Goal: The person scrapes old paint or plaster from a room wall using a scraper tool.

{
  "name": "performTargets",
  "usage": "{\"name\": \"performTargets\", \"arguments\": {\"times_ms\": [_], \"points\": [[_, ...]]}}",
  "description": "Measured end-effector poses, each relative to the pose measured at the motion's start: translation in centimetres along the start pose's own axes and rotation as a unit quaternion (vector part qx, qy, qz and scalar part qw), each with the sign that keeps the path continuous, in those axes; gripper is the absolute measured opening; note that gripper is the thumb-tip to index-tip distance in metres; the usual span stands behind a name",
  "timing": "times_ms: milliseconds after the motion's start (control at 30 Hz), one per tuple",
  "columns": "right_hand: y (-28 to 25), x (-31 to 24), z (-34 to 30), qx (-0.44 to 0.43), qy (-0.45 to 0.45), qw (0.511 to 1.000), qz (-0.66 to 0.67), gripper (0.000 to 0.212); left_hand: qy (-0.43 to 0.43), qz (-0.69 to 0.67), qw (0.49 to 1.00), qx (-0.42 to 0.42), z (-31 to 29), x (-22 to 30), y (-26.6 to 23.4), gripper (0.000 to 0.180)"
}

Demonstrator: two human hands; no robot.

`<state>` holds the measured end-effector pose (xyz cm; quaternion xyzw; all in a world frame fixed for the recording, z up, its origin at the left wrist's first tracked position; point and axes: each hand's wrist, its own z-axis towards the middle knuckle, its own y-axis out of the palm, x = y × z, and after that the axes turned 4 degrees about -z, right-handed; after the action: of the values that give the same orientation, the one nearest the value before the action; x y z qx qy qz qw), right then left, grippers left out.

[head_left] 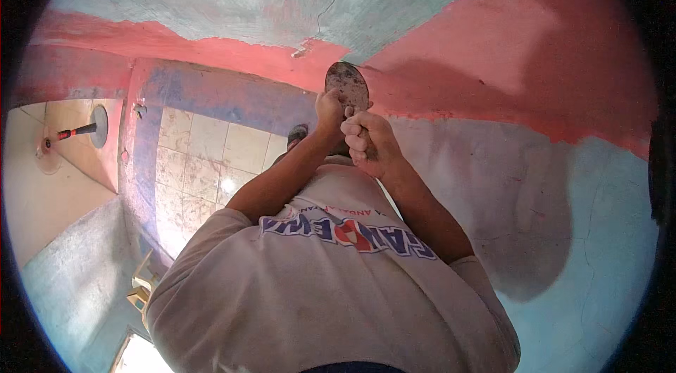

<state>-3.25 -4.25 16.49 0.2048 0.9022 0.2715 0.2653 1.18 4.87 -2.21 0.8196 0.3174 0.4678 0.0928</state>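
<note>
A flat round disc point(350, 81), speckled grey-brown, is held up in front of my body, close to the painted wall. My left hand point(328, 111) grips its lower left side, fingers partly hidden behind it. Just below the disc's lower right edge, my right hand point(370, 139) is closed with its fingers curled tight. What sits inside those fingers, if anything, is hidden. Both hands are close together at about chest height.
The wall carries a pink-red band point(507, 56) between bluish patches, with a crack point(331, 0) above. Stained floor tiles point(204, 144) lie left, where my shoe point(298, 134) shows. A red-and-black-handled tool with a round grey disc point(101, 127) rests on a pale surface. A chair point(139, 294) stands lower left.
</note>
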Motion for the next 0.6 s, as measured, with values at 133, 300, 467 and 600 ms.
{"name": "performTargets", "arguments": {"times_ms": [133,300,467,600], "points": [[-2.6,0.7,4.2,0.008,0.015,0.999,0.036,0.007,-0.104,0.074,0.989,0.072,1.6,0.3,0.7,0.021],[-2.0,-0.1,0.3,-0.019,0.008,0.999,0.033,0.01,-0.006,0.049,0.998,-0.037,-2.2,1.5,1.8,0.018],[-3.5,0.6,2.9,-0.007,0.004,0.997,0.073,0.01,-0.069,0.006,0.998,0.008,0.0,-1.2,0.5,0.017],[-2.0,0.0,0.5,-0.037,-0.007,0.998,0.052,0.007,-0.029,-0.052,0.998,-0.001,-5.1,5.1,4.1,0.014]]}}
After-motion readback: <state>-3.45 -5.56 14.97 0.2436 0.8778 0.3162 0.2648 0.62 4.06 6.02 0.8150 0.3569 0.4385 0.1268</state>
